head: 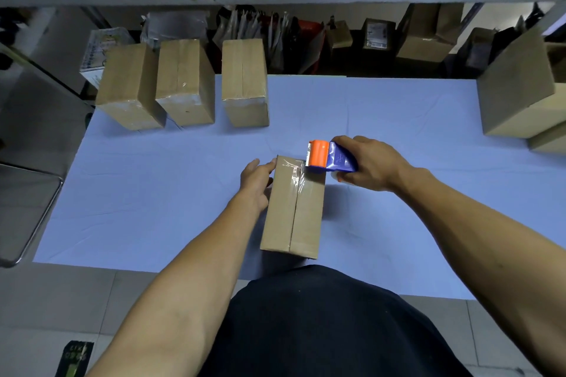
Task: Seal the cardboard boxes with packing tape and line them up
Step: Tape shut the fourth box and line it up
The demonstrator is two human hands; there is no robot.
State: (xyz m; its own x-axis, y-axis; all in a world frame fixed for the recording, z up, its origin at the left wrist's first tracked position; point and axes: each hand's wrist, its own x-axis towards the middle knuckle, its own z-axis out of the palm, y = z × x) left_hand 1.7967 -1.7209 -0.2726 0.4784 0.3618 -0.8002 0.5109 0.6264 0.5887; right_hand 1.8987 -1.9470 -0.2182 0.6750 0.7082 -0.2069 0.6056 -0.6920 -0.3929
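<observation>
A long brown cardboard box (292, 208) lies mid-table on the pale blue cloth-covered table (153, 193); three upright brown cardboard boxes (183, 82) stand behind it, far left.

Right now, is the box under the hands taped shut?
Partly. The box has its flaps closed, but clear tape covers only the far end; the rest of the seam looks bare.

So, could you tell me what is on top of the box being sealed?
Clear tape covers the far end of the box; the tape dispenser sits at that edge. The seam nearer the person is bare.
</observation>
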